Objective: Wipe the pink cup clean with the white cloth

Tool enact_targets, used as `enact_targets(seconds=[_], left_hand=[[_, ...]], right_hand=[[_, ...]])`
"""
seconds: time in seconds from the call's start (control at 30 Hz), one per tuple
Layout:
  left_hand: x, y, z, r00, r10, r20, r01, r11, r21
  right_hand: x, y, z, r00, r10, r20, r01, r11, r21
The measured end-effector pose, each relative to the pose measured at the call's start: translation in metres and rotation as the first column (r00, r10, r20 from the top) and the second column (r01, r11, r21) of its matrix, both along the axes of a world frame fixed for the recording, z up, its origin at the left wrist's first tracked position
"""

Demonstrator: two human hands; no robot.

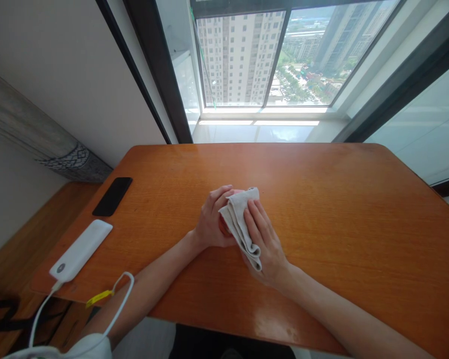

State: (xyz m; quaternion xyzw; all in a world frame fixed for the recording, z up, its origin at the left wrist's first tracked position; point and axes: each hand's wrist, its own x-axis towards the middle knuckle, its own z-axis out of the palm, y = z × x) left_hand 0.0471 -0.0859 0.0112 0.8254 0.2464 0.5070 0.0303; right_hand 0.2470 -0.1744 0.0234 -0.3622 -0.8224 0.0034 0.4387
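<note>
A folded light-grey cloth (240,219) is under the fingers of my right hand (268,246), its layered edge hanging toward me. My left hand (212,222) curls around a reddish-pink object (223,227), and the cloth is pressed against that object's right side. Most of the object is hidden by the cloth and my fingers, so its kind cannot be made out. Both hands are close together above the middle of the wooden table (322,214).
On the table's left side lie a black phone (112,196) and a white power bank (81,250) with a white cable (124,299) passing by my left forearm. A yellow tag (99,297) hangs on the cable. Beyond the table's far edge is a window (243,60).
</note>
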Motion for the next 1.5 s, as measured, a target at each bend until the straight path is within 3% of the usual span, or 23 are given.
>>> enact_targets(seconds=[0.17,0.4,0.6,0.77,0.83,1.0,1.1,1.2,1.27,1.4,1.5], left_hand=[[0.002,-0.004,-0.003,0.991,-0.104,-0.090,0.117,0.980,0.158],[0.001,0.001,0.000,1.000,0.023,0.005,-0.023,0.998,-0.063],[0.006,-0.005,0.000,0.989,-0.115,-0.096,0.124,0.989,0.085],[0.006,-0.002,0.001,1.000,0.018,-0.004,-0.018,0.996,-0.090],[0.005,-0.001,0.000,0.997,0.072,-0.004,-0.072,0.993,-0.088],[0.008,-0.006,0.001,0.994,-0.072,-0.086,0.077,0.996,0.054],[0.010,-0.007,0.003,0.996,-0.070,-0.047,0.069,0.997,-0.016],[0.010,-0.004,0.000,0.998,0.047,0.041,-0.040,0.986,-0.160],[0.009,-0.004,-0.002,0.995,0.097,0.039,-0.089,0.982,-0.165],[0.010,-0.007,-0.004,0.998,-0.036,-0.057,0.034,0.999,-0.036],[0.011,-0.009,-0.002,0.992,-0.097,-0.075,0.096,0.995,-0.015]], right_hand=[[0.003,0.000,-0.004,0.992,-0.045,-0.115,0.046,0.999,0.005],[0.003,0.001,0.000,1.000,0.009,0.015,-0.009,1.000,-0.021],[0.006,0.000,-0.001,0.994,-0.046,-0.100,0.042,0.998,-0.036],[0.004,0.002,0.000,1.000,-0.017,0.007,0.018,0.999,-0.040],[0.003,0.002,0.000,1.000,0.004,0.026,-0.003,1.000,-0.028],[0.005,0.001,0.002,0.997,-0.021,-0.079,0.021,1.000,-0.003],[0.005,0.002,0.003,0.998,-0.031,-0.058,0.031,0.999,-0.012],[0.004,0.002,0.003,1.000,-0.007,0.029,0.008,1.000,-0.020],[0.003,0.002,0.002,0.999,0.009,0.049,-0.008,1.000,-0.028],[0.005,0.001,0.001,0.999,-0.010,-0.041,0.009,0.999,-0.037],[0.009,0.001,0.001,0.997,-0.016,-0.078,0.012,0.999,-0.051]])
